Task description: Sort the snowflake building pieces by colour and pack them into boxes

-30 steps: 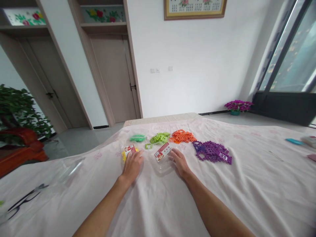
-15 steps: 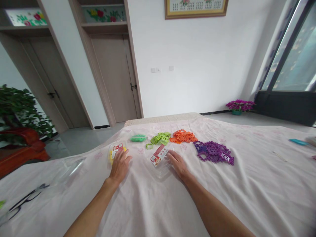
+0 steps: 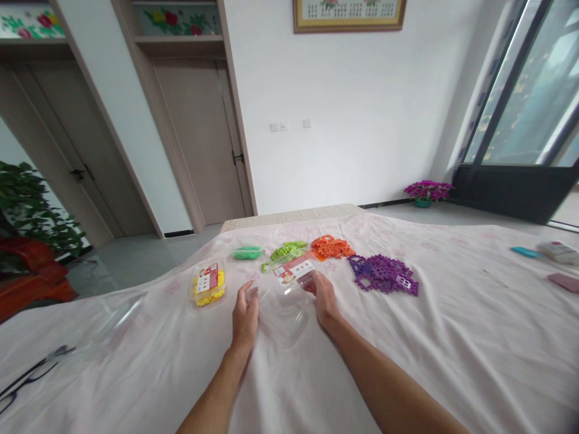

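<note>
A clear plastic box (image 3: 286, 316) is between my two hands, its lid with the red and white label (image 3: 293, 270) tilted up. My right hand (image 3: 324, 296) grips the lid's right side, fingers curled at its edge. Against the left side of the box is my left hand (image 3: 245, 314), its thumb and fingers bent round the edge. Left of it sits a closed clear box of yellow pieces (image 3: 209, 283). Behind are a green pack (image 3: 247, 252), lime green pieces (image 3: 286, 249) partly hidden by the lid, and orange pieces (image 3: 332, 246). Purple pieces (image 3: 384, 273) lie to the right.
A pink-white cloth (image 3: 289, 392) with wrinkles covers the table. At the left lie an empty clear plastic tray (image 3: 120, 316) and eyeglasses (image 3: 34, 371). On the right are a thin stick (image 3: 495, 277), a blue item (image 3: 525, 252) and a dark pink item (image 3: 563, 282).
My left hand has left the box of yellow pieces and moved right to the empty clear box. My right hand has raised its labelled lid. The view has turned slightly right.
</note>
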Available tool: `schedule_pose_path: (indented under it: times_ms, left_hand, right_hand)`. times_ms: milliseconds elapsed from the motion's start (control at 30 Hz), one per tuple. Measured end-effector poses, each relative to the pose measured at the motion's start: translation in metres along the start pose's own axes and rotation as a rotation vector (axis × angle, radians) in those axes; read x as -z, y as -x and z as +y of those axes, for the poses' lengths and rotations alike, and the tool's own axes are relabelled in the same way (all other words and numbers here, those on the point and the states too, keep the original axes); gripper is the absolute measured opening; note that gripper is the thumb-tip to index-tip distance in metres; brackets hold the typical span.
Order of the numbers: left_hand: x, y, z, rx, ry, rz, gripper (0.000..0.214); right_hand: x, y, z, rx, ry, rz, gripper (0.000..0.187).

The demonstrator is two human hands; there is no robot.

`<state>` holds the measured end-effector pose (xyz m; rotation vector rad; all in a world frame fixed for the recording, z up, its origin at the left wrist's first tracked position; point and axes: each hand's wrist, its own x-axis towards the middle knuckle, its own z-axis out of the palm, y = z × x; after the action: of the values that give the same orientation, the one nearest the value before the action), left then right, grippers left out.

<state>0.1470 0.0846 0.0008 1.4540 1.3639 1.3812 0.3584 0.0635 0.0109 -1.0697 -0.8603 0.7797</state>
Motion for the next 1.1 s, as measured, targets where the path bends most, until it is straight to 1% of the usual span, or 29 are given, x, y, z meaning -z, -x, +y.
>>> schedule_pose_path:
  times_ms: [100,167,200,300,400,467,500,567,667,733,767,833,900,967,1033,1100]
  left_hand:
    - [0.004,0.003,-0.002,-0.002,0.051,0.088,0.048]
    - [0.007,0.003,-0.003,-0.024,0.115,0.169,0.049]
    - [0.008,0.002,-0.004,-0.036,0.140,0.214,0.050]
    - [0.012,0.001,-0.003,-0.061,0.124,0.325,0.051]
    - [0.014,0.000,-0.001,-0.091,0.063,0.362,0.048]
    - [0.015,0.000,-0.001,-0.098,0.045,0.368,0.045]
    - [0.016,0.000,-0.001,-0.090,0.040,0.371,0.043]
    - [0.017,-0.001,-0.003,-0.056,0.023,0.380,0.041]
    - [0.019,-0.002,-0.007,-0.029,0.012,0.367,0.039]
    - [0.020,-0.002,-0.009,-0.029,0.004,0.356,0.039]
    - [0.021,-0.003,-0.011,-0.026,-0.001,0.360,0.039]
    - [0.024,-0.005,-0.014,-0.003,-0.018,0.397,0.039]
    - [0.028,-0.009,-0.017,0.016,-0.030,0.458,0.038]
    - [0.033,-0.013,-0.020,0.018,-0.024,0.524,0.036]
    - [0.039,-0.017,-0.022,0.011,-0.013,0.589,0.034]
    - [0.043,-0.020,-0.024,0.010,-0.013,0.633,0.031]
  right_hand:
    - [0.007,-0.015,0.001,-0.087,-0.222,0.164,0.043]
    - [0.018,-0.026,-0.003,-0.079,-0.243,0.279,0.041]
    - [0.024,-0.030,-0.006,-0.056,-0.206,0.321,0.039]
    - [0.042,-0.038,-0.023,0.095,0.056,0.374,0.034]
    - [0.050,-0.039,-0.044,0.284,0.507,0.404,0.031]
    - [0.049,-0.036,-0.056,0.352,0.844,0.360,0.026]
    - [0.047,-0.035,-0.060,0.368,0.981,0.305,0.023]
    - [0.042,-0.031,-0.062,0.382,1.145,0.162,0.020]
    - [0.036,-0.027,-0.053,0.345,1.220,-0.045,0.020]
    - [0.035,-0.027,-0.042,0.290,1.218,-0.144,0.021]
    - [0.036,-0.028,-0.036,0.265,1.206,-0.171,0.022]
    - [0.037,-0.034,-0.029,0.232,1.184,-0.152,0.024]
    - [0.036,-0.045,-0.027,0.225,1.180,-0.071,0.029]
    - [0.031,-0.063,-0.029,0.244,1.195,-0.001,0.032]
    - [0.024,-0.086,-0.034,0.267,1.230,0.012,0.034]
    - [0.014,-0.111,-0.039,0.269,1.291,-0.024,0.034]
